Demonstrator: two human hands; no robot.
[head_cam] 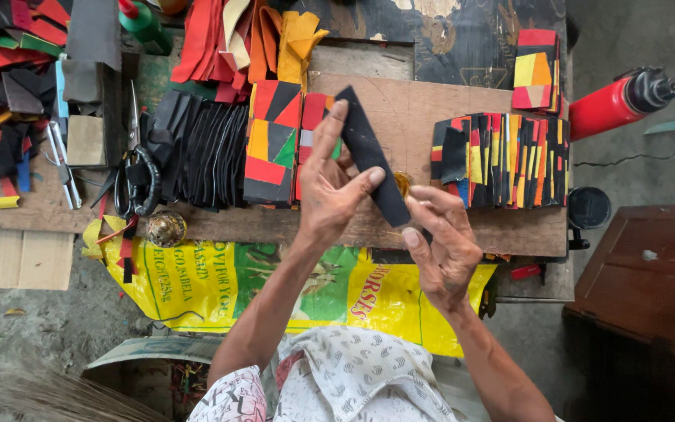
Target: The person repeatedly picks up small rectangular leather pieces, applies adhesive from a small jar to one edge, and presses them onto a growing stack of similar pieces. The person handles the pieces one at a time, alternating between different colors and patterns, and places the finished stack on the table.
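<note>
Strip: I am seeing a flat, matte black strip [370,152], long and narrow with squared ends.
Axis: it is running diagonally, upper end pointing up-left, lower end down-right.
Place: it is hovering over the wooden board [400,109], between the patchwork stack [273,144] and the row of striped pieces [509,160].
Left hand [330,187]: thumb and fingers are pinching the strip's middle.
Right hand [443,242]: fingertips are pressing together at the lower end.
</note>
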